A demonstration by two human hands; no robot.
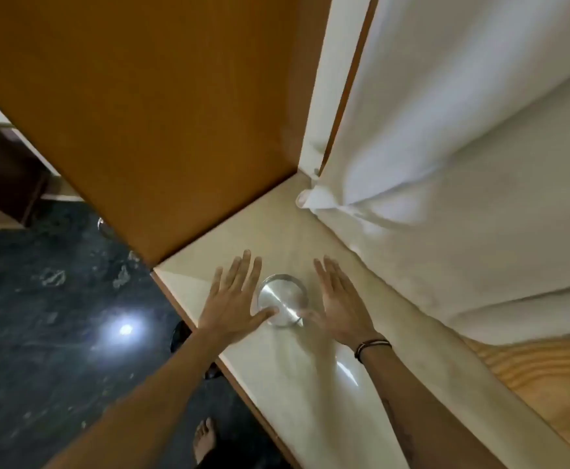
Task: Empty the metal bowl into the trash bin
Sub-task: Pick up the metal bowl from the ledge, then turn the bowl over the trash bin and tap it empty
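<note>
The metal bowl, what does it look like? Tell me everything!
The metal bowl is small, round and shiny silver. It sits upright on the pale counter, near the edge. Nothing can be seen inside it. The left hand and right hand lie open on either side, thumbs reaching its near rim.

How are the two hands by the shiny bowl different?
The right hand has dark bands around its wrist; the left hand has a bare wrist. The left hand's thumb reaches over the metal bowl's rim, while the right hand's thumb only meets the bowl's edge. The left hand lies nearer the counter's edge. Both are open and flat, fingers spread, one on each side of the bowl.
</note>
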